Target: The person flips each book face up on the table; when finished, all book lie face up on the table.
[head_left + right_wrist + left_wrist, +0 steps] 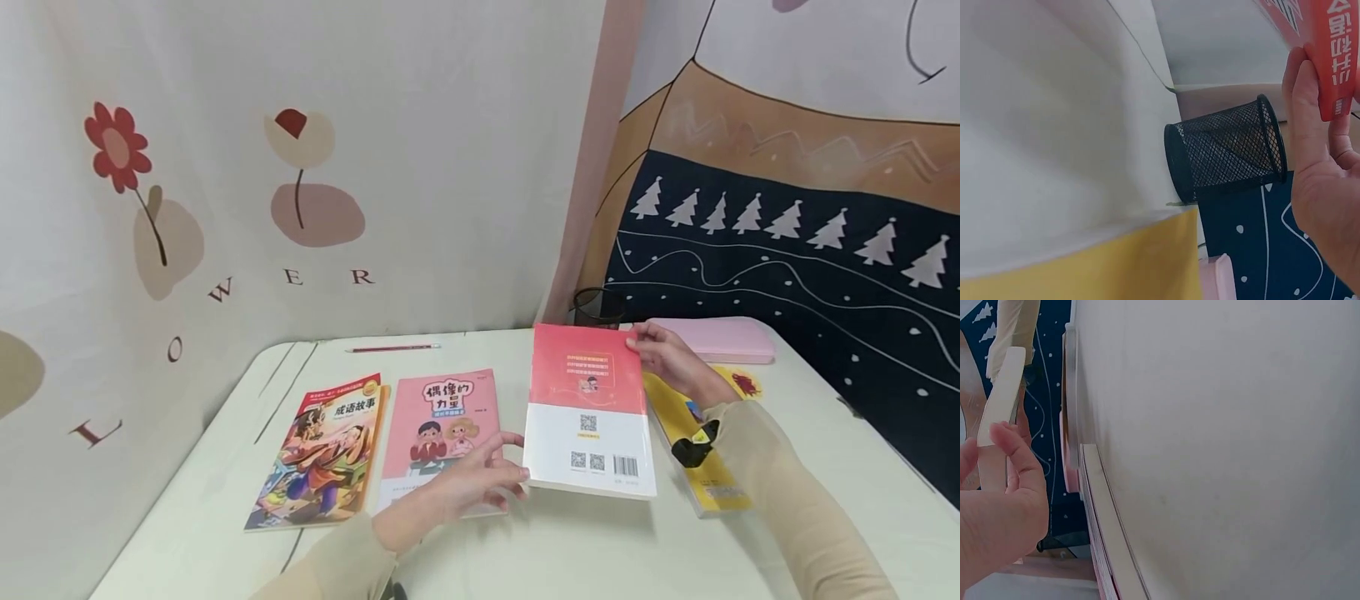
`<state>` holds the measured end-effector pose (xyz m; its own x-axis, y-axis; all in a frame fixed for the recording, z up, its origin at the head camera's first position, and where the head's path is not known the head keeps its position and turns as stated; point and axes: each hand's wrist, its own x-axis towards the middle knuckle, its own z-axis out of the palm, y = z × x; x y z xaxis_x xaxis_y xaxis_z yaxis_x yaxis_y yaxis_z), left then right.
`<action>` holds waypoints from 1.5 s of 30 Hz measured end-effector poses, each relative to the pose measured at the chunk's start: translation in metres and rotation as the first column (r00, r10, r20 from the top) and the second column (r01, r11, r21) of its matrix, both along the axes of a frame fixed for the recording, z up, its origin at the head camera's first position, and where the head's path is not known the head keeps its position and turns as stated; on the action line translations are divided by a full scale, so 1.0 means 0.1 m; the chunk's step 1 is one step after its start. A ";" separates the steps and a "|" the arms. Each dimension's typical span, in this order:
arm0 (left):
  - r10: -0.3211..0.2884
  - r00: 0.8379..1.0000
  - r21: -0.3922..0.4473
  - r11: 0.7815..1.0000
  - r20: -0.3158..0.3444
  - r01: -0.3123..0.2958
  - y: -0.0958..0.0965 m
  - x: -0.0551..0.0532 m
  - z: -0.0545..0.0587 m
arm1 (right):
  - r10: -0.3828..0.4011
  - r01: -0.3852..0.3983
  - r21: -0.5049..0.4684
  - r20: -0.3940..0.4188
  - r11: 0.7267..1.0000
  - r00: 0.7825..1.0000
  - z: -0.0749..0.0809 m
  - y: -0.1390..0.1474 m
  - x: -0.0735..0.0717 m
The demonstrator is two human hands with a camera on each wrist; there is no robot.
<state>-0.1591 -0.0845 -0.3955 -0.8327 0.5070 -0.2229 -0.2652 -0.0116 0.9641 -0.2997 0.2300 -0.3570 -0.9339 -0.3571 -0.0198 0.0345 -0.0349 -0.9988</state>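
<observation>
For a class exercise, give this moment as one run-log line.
left hand: grips red book; right hand: grips red book; red book: raised off table; pencil: on table

glossy paper, matt cloth, black mesh
the red-and-white book [588, 417] has a smooth, glossy paper cover; to its left, the pink book [442, 437] and the story book [318, 458] look smooth and paper-covered too. behind it, the pen cup [1229, 150] looks like open metal mesh. beneath it, the table [585, 550] looks smooth and matt; beyond it, the white curtain [465, 208] is matt, softly creased cloth.
</observation>
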 end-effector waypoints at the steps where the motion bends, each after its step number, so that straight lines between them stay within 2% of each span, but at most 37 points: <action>1: 0.001 1.000 -0.003 1.000 -0.009 -0.001 0.00 0.00 0.00 | 0.007 -0.007 0.008 0.000 1.000 1.000 0.00 0.00 0.00; 7: 0.003 0.999 -0.001 1.000 -0.037 -0.003 0.01 0.03 0.00 | 0.069 -0.069 0.046 0.009 0.997 0.998 -0.01 0.05 0.01; 16: 0.013 0.999 0.062 0.998 -0.036 -0.010 0.02 0.03 0.02 | 0.134 -0.135 -0.117 -0.016 0.984 0.991 0.01 0.14 0.03; 22: 0.030 0.999 0.104 0.994 -0.036 -0.027 0.05 0.04 0.02 | 0.153 -0.154 -0.166 -0.014 0.974 0.988 -0.01 0.16 0.05; 28: 0.039 0.998 0.159 0.987 -0.045 -0.031 0.06 0.05 0.01 | 0.127 -0.128 -0.154 -0.016 0.980 0.992 -0.02 0.16 0.05; 34: 0.006 1.000 0.149 0.989 -0.025 -0.003 0.08 0.08 -0.01 | 0.088 -0.087 -0.110 0.007 0.990 0.996 -0.01 0.14 0.06; 40: -0.003 1.000 0.148 0.989 0.005 0.002 0.09 0.07 0.00 | 0.066 -0.070 -0.081 -0.040 0.994 0.997 0.04 0.12 0.07; 45: -0.029 0.999 0.198 0.980 0.033 0.022 0.09 0.03 0.00 | 0.035 -0.039 -0.096 -0.040 0.995 0.999 0.09 0.10 0.09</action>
